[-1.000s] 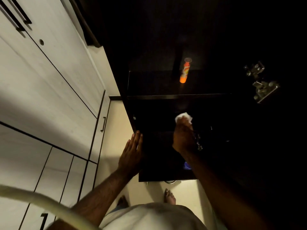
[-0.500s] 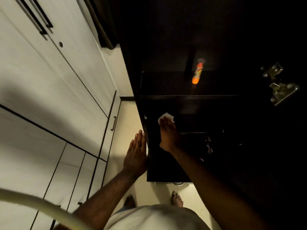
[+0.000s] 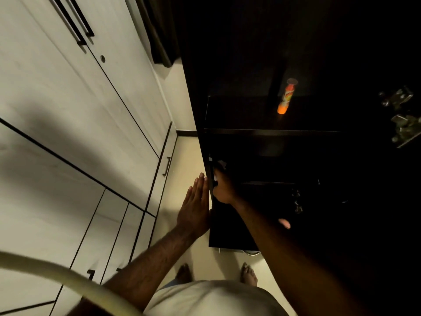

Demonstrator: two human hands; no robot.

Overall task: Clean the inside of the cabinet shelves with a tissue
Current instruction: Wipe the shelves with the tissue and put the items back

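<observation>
Head camera, looking steeply down: a tall dark brown wooden cabinet stands open on the right, its inside almost black. The person's left hand lies flat against the outside of the cabinet's left side panel, with fingers straight and close together, holding nothing. The right hand reaches inside the cabinet at a middle shelf, close against the inner face of that same side panel, just across the panel from the left hand. Its fingertips disappear into shadow, so I cannot tell whether the fingers are spread, pressed flat or curled. The white paper tissue shows only as a faint pale scrap in the dark at those fingertips, next to the inner side wall. Above it, a thin dark shelf edge crosses the cabinet, and on that upper shelf stands an orange spray can with a clear cap, well apart from both hands. Two silver metal door hinges catch the light at the far right. Small metallic bits glint on a lower shelf, too dim to identify. On the left are pale wood-grain wardrobe doors with slim black handles. A cream floor runs between wardrobe and cabinet, and at the bottom are the person's white shirt and bare feet.
</observation>
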